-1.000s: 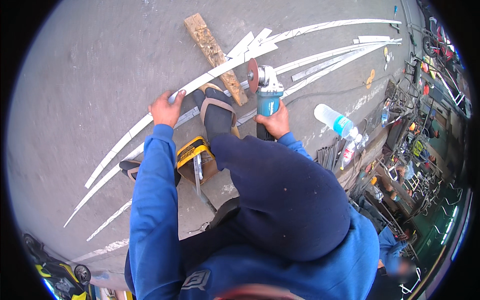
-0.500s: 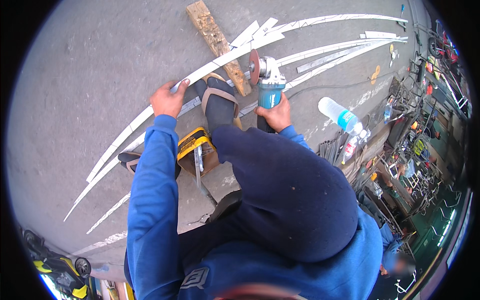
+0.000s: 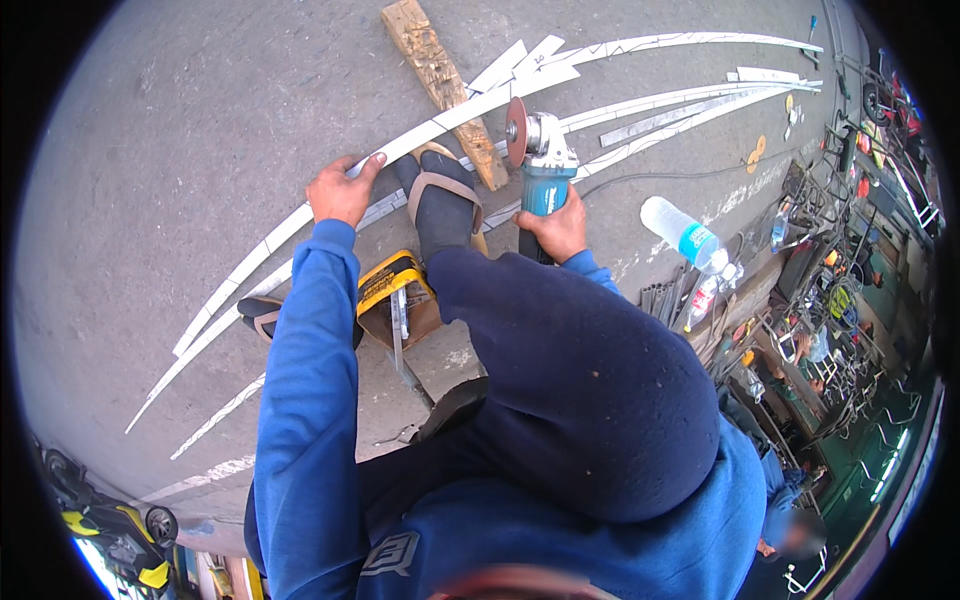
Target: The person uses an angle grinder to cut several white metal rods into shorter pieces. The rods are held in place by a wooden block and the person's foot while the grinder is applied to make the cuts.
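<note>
My left hand (image 3: 340, 195) is closed on a long, curved white strip (image 3: 420, 135) marked with dark cross lines, thumb on top. The strip passes over a rough wooden plank (image 3: 425, 48) in front of my sandalled foot (image 3: 446, 208). In my right hand (image 3: 562, 228) is a teal angle grinder (image 3: 546, 185), held upright by its body. Its reddish-brown disc (image 3: 516, 132) stands close to the strip, just right of the plank; I cannot tell whether they touch or whether the disc spins.
More curved marked strips (image 3: 640, 104) lie on the concrete floor. A yellow-topped box (image 3: 392, 280) with metal pieces sits by my feet. Plastic bottles (image 3: 685, 235) and a power cord (image 3: 660, 178) lie to the right. Cluttered metal parts and another person (image 3: 795, 530) are farther right.
The whole view has shifted slightly, with the scene moving a little rightward. Both hands keep their holds, and the grinder stays in nearly the same place beside the strip.
</note>
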`<state>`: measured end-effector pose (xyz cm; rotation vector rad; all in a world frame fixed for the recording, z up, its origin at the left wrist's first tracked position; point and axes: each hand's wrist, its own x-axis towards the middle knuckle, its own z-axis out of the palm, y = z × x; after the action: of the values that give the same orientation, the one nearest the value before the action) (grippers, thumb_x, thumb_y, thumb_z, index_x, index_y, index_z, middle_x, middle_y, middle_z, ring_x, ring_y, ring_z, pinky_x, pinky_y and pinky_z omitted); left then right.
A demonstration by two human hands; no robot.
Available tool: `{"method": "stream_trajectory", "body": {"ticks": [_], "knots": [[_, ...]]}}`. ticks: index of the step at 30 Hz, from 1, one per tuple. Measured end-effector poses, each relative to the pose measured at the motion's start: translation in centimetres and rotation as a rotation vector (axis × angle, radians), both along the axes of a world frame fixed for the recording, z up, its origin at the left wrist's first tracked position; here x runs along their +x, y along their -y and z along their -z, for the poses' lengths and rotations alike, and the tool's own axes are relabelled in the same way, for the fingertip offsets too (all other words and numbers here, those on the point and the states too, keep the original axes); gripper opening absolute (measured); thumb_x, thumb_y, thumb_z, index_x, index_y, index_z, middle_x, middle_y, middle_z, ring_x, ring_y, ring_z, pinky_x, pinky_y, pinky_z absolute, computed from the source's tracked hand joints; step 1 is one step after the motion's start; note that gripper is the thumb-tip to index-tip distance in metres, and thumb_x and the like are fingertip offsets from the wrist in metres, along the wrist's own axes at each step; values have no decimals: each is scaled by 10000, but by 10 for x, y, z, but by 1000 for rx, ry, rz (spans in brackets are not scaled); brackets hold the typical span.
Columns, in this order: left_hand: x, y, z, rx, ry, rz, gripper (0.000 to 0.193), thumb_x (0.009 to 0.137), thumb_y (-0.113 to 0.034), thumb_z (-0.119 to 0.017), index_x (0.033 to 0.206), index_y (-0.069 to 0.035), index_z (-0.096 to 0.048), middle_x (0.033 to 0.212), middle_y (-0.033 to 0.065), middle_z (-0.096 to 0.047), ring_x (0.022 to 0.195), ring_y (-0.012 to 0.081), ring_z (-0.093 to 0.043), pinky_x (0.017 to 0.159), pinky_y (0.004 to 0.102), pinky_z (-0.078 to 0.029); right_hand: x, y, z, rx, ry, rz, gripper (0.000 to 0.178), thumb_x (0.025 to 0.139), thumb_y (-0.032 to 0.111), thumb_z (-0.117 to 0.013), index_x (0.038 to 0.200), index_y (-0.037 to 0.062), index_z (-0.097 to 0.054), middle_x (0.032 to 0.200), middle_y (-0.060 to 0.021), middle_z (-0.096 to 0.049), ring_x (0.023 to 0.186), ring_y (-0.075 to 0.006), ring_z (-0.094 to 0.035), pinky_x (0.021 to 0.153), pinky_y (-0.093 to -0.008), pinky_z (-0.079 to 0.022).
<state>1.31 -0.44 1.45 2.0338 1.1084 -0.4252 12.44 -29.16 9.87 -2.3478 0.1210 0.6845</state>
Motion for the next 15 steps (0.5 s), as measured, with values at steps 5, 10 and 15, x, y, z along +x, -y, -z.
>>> {"method": "stream_trajectory", "body": {"ticks": [5, 10, 15], "knots": [[0, -1, 0, -5, 8, -2, 606, 801, -619, -696, 1071, -82, -772, 991, 211, -740, 976, 378, -705, 941, 427, -513, 0, -2, 0, -8, -7, 11, 622, 542, 232, -866, 1039, -39, -609, 918, -164, -691, 807, -268, -673, 763, -388, -546], [0, 0, 0, 11, 14, -3, 618, 798, -625, -699, 1067, -74, -771, 992, 209, -740, 976, 379, -704, 942, 427, -512, 0, -7, -10, 24, -38, 46, 634, 542, 232, -870, 1051, -38, -605, 919, -159, -690, 808, -267, -673, 763, -383, -547], [0, 0, 0, -5, 17, -9, 626, 798, -632, -697, 1067, -71, -770, 996, 208, -740, 981, 378, -703, 958, 427, -503, 1, -5, -8, -3, -35, 20, 635, 543, 234, -874, 1052, -36, -605, 920, -156, -689, 821, -261, -674, 763, -380, -547]]}}
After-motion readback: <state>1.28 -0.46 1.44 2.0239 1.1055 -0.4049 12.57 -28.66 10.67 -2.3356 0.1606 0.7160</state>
